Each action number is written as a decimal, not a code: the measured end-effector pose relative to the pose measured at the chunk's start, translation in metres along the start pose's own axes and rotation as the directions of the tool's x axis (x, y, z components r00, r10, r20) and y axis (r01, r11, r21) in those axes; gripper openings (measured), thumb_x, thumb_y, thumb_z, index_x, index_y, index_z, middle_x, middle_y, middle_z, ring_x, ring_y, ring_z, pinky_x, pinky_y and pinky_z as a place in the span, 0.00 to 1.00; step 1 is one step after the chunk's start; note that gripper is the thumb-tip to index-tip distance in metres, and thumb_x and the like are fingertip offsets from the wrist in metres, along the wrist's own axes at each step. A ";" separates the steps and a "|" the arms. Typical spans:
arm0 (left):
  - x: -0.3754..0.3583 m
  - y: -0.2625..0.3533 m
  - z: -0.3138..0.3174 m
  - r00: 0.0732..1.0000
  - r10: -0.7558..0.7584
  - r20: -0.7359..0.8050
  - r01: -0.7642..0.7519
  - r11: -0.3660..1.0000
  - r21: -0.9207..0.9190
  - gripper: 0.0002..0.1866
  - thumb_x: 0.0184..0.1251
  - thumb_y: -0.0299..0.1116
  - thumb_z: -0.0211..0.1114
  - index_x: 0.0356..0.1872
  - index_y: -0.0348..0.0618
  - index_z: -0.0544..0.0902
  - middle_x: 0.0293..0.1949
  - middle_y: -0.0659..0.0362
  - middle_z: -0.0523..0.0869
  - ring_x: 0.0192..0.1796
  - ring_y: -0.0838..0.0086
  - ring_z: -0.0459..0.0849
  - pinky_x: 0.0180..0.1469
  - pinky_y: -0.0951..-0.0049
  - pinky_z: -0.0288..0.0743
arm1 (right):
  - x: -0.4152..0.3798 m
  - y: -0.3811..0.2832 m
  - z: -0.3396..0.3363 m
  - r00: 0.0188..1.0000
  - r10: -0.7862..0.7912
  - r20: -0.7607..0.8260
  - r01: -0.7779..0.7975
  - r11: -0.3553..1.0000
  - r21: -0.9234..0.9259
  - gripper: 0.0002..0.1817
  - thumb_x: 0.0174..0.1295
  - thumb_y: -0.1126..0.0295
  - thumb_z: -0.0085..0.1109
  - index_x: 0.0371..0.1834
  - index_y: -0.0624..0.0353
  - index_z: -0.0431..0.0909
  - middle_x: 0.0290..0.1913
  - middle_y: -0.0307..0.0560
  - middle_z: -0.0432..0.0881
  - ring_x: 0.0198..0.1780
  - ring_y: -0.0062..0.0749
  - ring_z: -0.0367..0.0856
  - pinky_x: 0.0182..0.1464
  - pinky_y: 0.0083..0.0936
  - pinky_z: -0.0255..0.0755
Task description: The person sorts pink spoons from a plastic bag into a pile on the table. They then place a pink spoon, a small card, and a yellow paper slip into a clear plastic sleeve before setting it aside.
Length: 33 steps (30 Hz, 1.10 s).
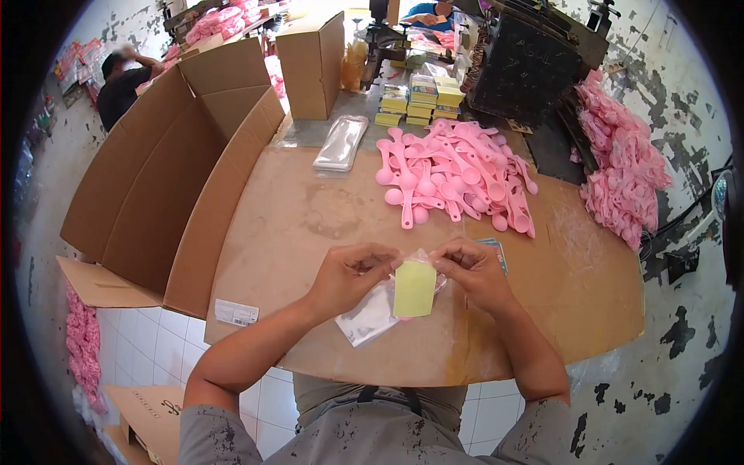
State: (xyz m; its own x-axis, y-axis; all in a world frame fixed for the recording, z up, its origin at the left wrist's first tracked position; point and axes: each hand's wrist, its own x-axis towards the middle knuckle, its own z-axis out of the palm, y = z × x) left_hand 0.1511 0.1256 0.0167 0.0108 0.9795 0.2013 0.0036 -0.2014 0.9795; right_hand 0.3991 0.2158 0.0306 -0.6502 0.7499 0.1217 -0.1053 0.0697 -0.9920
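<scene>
My left hand (358, 270) and my right hand (474, 271) each pinch a top corner of a small clear plastic bag (419, 255) above the near part of the table. A plain yellow card (415, 290) shows at the bag, upright and facing me. Bits of pink peek out around the card, mostly hidden by it. Beneath and to the left lie loose clear bags (367, 316). Partly covered by my right hand is a small stack of printed cards (494, 253). Beyond my hands spreads a heap of pink plastic scoops (457, 172).
A stack of clear bags (341, 144) lies farther back, near bundled yellow cards (422, 96). On the left stands a large open cardboard box (155, 167); wrapped pink goods (622, 163) hang over the right side. Another person (124, 87) sits at far left.
</scene>
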 end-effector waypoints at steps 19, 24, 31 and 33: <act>0.002 -0.004 -0.002 0.993 -0.102 0.054 0.105 0.993 -0.047 0.11 0.77 0.28 0.70 0.53 0.32 0.88 0.46 0.56 0.93 0.45 0.78 0.92 0.47 0.76 0.87 | 0.000 -0.002 -0.005 0.995 0.086 0.043 -0.083 0.994 -0.069 0.06 0.72 0.78 0.67 0.48 0.66 0.85 0.47 0.42 0.87 0.43 0.20 0.85 0.48 0.21 0.80; 0.005 -0.003 -0.004 0.985 -0.159 0.072 0.167 0.979 -0.121 0.13 0.77 0.27 0.70 0.57 0.33 0.86 0.47 0.57 0.92 0.46 0.79 0.91 0.46 0.77 0.86 | 0.001 -0.002 -0.003 0.997 0.076 0.032 -0.076 0.997 0.008 0.12 0.72 0.78 0.67 0.57 0.66 0.81 0.48 0.42 0.87 0.46 0.21 0.85 0.50 0.21 0.79; 0.007 0.005 -0.002 0.997 -0.073 0.010 0.073 0.970 -0.232 0.14 0.77 0.24 0.69 0.59 0.32 0.84 0.50 0.55 0.91 0.47 0.76 0.91 0.47 0.76 0.86 | -0.003 -0.005 0.003 0.968 0.165 0.187 -0.140 0.980 -0.140 0.16 0.73 0.76 0.67 0.61 0.66 0.80 0.48 0.40 0.87 0.48 0.21 0.85 0.52 0.22 0.79; 0.006 0.006 -0.001 0.994 -0.093 0.057 0.102 0.975 -0.198 0.14 0.77 0.26 0.69 0.60 0.33 0.83 0.48 0.56 0.91 0.46 0.77 0.91 0.46 0.76 0.85 | -0.002 -0.007 0.001 0.969 0.190 0.160 -0.169 0.977 -0.133 0.15 0.72 0.77 0.68 0.59 0.65 0.80 0.48 0.39 0.87 0.49 0.21 0.85 0.53 0.22 0.79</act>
State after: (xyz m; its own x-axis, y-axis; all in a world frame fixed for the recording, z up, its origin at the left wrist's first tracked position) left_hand 0.1500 0.1306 0.0234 0.0679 0.9917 0.1090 -0.1937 -0.0941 0.9765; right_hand 0.4010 0.2132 0.0375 -0.7703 0.6344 -0.0649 0.1073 0.0286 -0.9938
